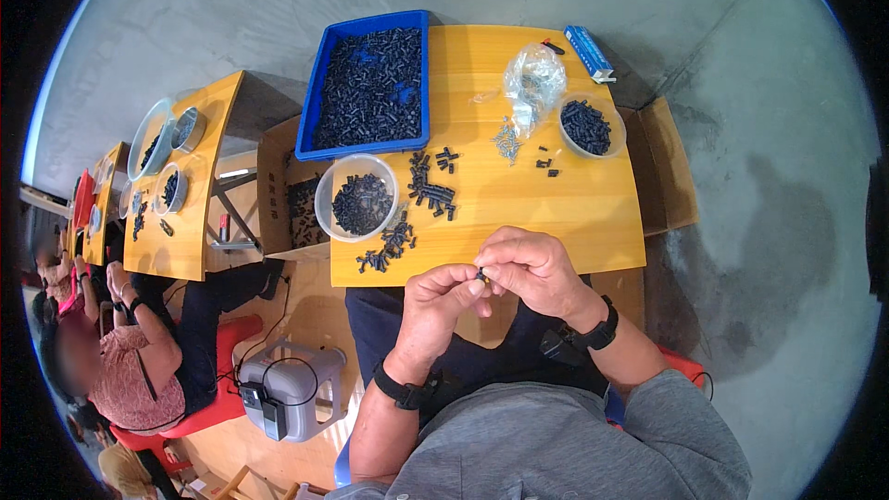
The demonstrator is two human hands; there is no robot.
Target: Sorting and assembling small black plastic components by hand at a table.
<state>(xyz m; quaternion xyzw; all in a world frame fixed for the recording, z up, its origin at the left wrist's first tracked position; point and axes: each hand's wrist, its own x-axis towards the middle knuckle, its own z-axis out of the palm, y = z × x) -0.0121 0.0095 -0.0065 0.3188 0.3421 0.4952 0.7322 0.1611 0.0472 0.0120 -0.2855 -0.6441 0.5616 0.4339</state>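
My left hand (439,304) and my right hand (530,268) meet just off the table's near edge, fingertips pinched together. Between them is a small black plastic part (481,274), mostly covered by the fingers. Beyond my hands, small black pieces (394,243) lie loose beside a clear round tub (318,199) of similar dark parts. A cluster of black cylindrical parts (431,193) sits right of that tub. Farther right are a few separate black pieces (548,168) and a scatter of small silvery pieces, apparently screws (507,142).
A blue tray (425,83) full of black parts stands at the table's (593,231) far left. At the far right are a clear plastic bag (535,79), a round bowl (619,137) of black parts and a blue-white box (589,54). Cardboard boxes (674,171) flank the table. Another person (139,361) sits left.
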